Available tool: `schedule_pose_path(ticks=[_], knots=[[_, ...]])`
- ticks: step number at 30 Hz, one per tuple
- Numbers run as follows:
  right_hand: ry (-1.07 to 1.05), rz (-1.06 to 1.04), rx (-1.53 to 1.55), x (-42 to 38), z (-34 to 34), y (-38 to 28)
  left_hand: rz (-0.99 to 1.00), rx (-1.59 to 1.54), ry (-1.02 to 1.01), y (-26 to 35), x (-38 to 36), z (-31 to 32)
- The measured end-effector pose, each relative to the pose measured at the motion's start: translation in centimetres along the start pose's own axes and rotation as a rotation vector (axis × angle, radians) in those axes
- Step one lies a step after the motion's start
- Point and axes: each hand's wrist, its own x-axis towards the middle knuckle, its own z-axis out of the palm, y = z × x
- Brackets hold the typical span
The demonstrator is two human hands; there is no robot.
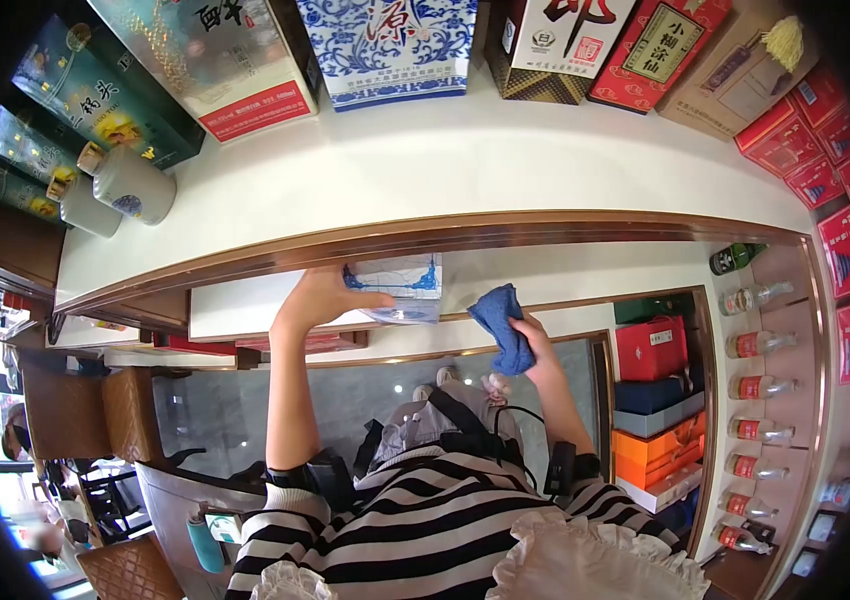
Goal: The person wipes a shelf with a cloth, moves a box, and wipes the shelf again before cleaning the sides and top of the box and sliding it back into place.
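My left hand [323,300] grips the left side of a white box with blue patterned edges [407,275]. The thumb lies across the box's front, while the other fingers are partly hidden behind it and under the shelf edge. The box is at a lower shelf [235,305], beneath the upper one. To the right of it, my right hand [533,345] holds a bunched blue cloth [500,325], apart from the box.
Tall liquor boxes, among them a blue-and-white box [390,50], line the upper shelf [425,160]. Two pale bottles [130,185] stand at its left. Several clear bottles [760,386] fill a rack on the right. A brown chair [130,415] is at the left.
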Motion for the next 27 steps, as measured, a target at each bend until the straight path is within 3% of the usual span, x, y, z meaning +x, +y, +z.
schedule_pose_path(ticks=[7, 9, 12, 14, 16, 18, 20, 27], knots=[[-0.406, 0.105, 0.118, -1.8, 2.4, -2.5, 0.111, -0.028, 0.072, -2.3, -1.0, 0.9], [-0.511, 0.139, -0.187, -1.9, 2.7, -2.7, 0.098, -0.022, 0.119, -2.9, -1.0, 1.3], [-0.538, 0.181, -0.367, -2.2, 4.5, -3.4, 0.034, -0.056, 0.121, -2.9, -1.0, 1.6], [-0.585, 0.205, -0.44, -2.0, 5.8, -3.4, 0.165, -0.019, 0.189, -2.5, -0.7, 1.9], [-0.583, 0.201, -0.545, -1.6, 6.7, -3.0, 0.137, -0.002, 0.166, -1.7, -0.6, 1.9], [-0.674, 0.183, -0.547, -1.0, 7.8, -2.5, 0.112, 0.015, 0.143, -1.3, -0.5, 2.0], [-0.8, 0.118, -0.547, -0.5, 8.6, -1.7, 0.245, 0.167, 0.233, -1.2, -0.4, 2.3], [-0.756, 0.07, -0.437, -0.1, 9.4, -0.9, 0.265, 0.176, 0.272, -0.9, -0.8, 2.1]])
